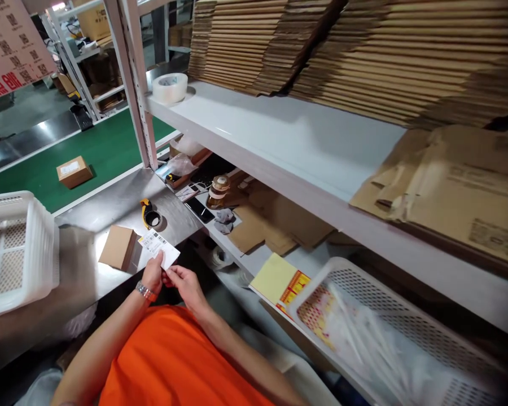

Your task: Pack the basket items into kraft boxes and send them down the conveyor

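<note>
The largest thing is the long white shelf (237, 121), on which stand stacks of flat cardboard (245, 42). Next is the green belt (105, 144), which carries one small carton (74, 172) with a white paper on its top. Along the belt is the metal bench (173, 197). On its left part stand white plastic baskets (44, 254), one put inside another. Near the front edge of the bench rests a brown box (116, 247).

The left hand (153, 274) holds the lower edge of a printed label, with the thumb upon it. The right hand (189, 286) is narrow, the fingers pinched together at the lower corner of the same label (158, 246). This label is in front of the orange shirt (173, 355), to the right of the box. Just behind it, a yellow and black tape dispenser (146, 215) lies on the bench. Smallest is the metal watch (145, 291) on the left wrist.
</note>
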Demonstrator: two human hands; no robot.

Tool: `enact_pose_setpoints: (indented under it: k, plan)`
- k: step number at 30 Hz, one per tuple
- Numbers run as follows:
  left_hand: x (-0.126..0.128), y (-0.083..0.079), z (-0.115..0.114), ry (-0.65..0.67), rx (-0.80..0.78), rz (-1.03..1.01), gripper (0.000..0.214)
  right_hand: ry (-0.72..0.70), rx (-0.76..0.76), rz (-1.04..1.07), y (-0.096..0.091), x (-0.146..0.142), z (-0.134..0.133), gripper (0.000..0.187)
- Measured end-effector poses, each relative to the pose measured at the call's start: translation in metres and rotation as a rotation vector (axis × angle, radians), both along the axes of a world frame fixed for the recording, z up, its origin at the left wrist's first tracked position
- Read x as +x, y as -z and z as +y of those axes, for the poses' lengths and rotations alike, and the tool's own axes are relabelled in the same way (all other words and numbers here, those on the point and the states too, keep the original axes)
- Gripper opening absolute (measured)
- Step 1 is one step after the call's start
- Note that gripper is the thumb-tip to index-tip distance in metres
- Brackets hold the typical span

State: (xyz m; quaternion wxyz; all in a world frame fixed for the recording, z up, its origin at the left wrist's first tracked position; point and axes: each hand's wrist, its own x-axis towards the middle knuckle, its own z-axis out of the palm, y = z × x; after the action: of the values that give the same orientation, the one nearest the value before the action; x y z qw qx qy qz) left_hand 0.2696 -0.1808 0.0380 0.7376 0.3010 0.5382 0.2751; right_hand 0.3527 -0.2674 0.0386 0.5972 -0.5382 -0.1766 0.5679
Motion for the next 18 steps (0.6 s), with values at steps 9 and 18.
enact_pose_setpoints:
  k: [9, 18]
  plan:
    - [0.0009, 0.0022, -0.0016, -0.107, -0.004, -0.102, 0.04, 0.026, 0.0, -0.078, 0.0064, 0.0036, -0.0001, 0.054]
    - [0.0068, -0.0055, -0.0041, -0.113, -0.045, -0.075, 0.036, 0.014, -0.008, 0.016, 0.0037, 0.0044, -0.0036, 0.053]
